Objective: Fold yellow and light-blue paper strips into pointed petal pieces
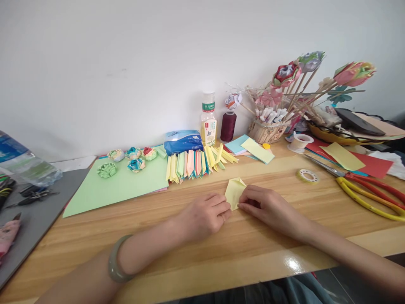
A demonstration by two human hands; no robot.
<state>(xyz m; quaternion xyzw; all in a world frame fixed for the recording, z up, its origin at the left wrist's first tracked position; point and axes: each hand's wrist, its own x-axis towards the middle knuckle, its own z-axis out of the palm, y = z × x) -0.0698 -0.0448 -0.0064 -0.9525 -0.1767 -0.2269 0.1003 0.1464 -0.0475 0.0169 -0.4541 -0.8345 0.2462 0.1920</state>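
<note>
Pinching the near right edge of the folded yellow paper [233, 192] in the right hand [269, 207], flat on the wooden table [190, 257] with its long axis near-to-far, and curling the left hand [205, 214] against its left edge, grip there impossible to tell.

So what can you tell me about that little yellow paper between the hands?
The yellow paper is pale, plain and matte, with folds at its far end, where the edge comes to a low peak. It sits at a slight tilt on or just over the wooden table; I can't tell which. The left hand is at its left edge, and the right hand pinches its right side. Fingers partly hide its near end.
</note>
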